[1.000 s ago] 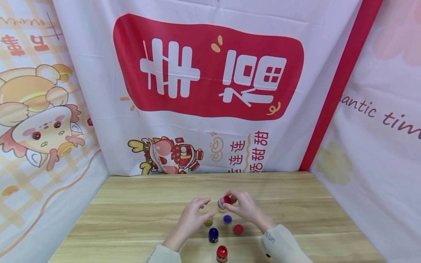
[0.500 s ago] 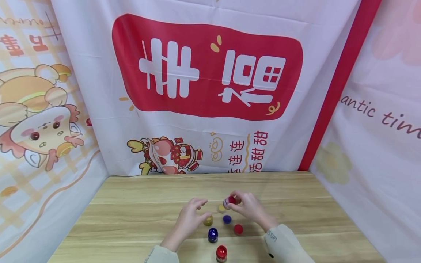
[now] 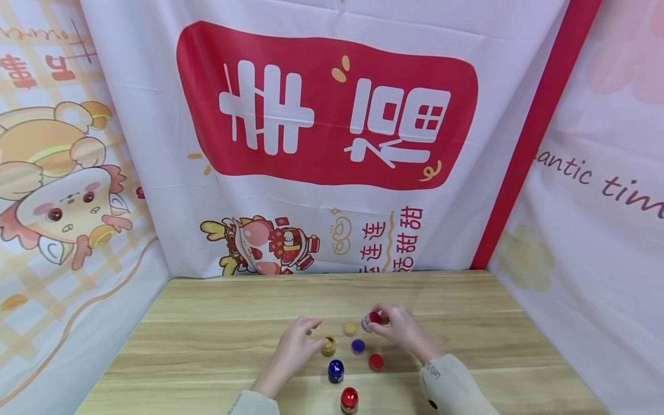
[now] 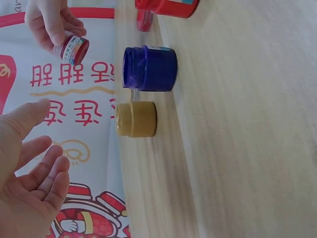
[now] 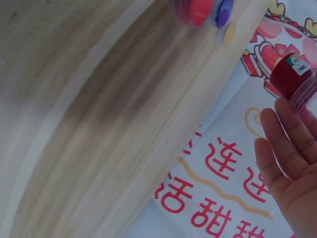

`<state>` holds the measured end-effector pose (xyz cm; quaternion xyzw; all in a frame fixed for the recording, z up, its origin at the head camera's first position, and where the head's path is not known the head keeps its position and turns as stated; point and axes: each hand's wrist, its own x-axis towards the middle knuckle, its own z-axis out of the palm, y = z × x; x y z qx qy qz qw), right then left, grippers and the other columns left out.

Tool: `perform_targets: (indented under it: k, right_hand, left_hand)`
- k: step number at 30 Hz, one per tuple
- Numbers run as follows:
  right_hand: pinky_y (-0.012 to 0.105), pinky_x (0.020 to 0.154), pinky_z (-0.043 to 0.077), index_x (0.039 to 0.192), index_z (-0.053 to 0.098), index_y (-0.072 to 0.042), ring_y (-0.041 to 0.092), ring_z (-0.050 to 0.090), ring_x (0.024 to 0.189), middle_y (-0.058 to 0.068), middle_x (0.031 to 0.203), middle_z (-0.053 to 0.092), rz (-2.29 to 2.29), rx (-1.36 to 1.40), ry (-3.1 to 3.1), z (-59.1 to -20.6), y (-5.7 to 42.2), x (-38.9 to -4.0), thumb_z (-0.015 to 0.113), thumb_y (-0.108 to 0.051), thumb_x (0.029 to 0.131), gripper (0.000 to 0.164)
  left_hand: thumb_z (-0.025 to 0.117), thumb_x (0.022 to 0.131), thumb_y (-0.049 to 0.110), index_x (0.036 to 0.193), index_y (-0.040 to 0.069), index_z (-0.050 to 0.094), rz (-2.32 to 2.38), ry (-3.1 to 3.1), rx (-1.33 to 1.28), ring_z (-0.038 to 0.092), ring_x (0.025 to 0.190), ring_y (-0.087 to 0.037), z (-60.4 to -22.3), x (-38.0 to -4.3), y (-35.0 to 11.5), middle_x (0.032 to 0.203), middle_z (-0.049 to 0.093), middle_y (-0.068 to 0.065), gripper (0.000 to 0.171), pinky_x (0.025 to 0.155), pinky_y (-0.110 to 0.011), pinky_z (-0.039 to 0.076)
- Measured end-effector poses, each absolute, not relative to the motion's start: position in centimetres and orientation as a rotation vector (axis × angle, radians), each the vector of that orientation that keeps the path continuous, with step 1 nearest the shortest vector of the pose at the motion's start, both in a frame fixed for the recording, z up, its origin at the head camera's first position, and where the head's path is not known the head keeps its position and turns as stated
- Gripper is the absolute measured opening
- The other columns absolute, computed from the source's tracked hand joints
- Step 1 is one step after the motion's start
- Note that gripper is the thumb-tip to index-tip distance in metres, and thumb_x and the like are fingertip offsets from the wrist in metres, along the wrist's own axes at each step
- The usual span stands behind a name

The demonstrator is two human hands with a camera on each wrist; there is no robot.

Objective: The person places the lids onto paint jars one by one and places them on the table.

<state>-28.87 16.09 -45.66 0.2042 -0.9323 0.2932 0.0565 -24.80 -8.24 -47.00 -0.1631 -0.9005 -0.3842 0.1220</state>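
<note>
Above the wooden table (image 3: 233, 305), a dark red jar (image 3: 368, 323) is pinched, tilted, in the right hand (image 3: 404, 331).
A yellow lid (image 3: 350, 329) lies near it, then a blue lid (image 3: 358, 346) and a red lid (image 3: 376, 362). The left hand (image 3: 293, 349), thumb and fingers spread apart, hovers near a gold jar (image 3: 329, 348); a blue jar (image 3: 335, 372) and a bright red jar (image 3: 350, 399) stand closer to the person.

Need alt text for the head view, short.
The right hand holds a tilted dark red jar above a wooden table, and the empty left hand is near a gold jar. A blue jar and a red jar stand nearer the camera; a yellow lid, blue lid and red lid lie to their right.
</note>
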Motion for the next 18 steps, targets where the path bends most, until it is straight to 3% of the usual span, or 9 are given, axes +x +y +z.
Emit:
perform_targets:
  k: [8,18]
  right_hand:
    - [0.018,0.054,0.042,0.085,0.057,-0.016,0.003,0.047,0.06,-0.01,0.068,0.051,0.843,0.605,-2.802,-47.1,17.4,-29.3,0.064,-0.031,0.069,0.023]
    - [0.023,0.055,0.04,0.087,0.057,-0.017,0.005,0.047,0.061,-0.01,0.069,0.052,0.809,0.561,-2.863,-48.2,18.6,-29.2,0.062,-0.035,0.069,0.026]
  left_hand:
    - [0.065,0.068,0.025,0.105,0.006,0.054,-1.132,-2.656,-0.465,0.05,0.084,-0.022,-47.9,-24.9,-8.6,0.1,0.052,-0.006,0.043,0.067,-0.031,0.043]
    - [0.065,0.068,0.026,0.105,0.006,0.055,-1.113,-2.676,-0.438,0.049,0.08,-0.02,-48.6,-24.9,-8.8,0.093,0.053,-0.005,0.043,0.064,-0.028,0.041]
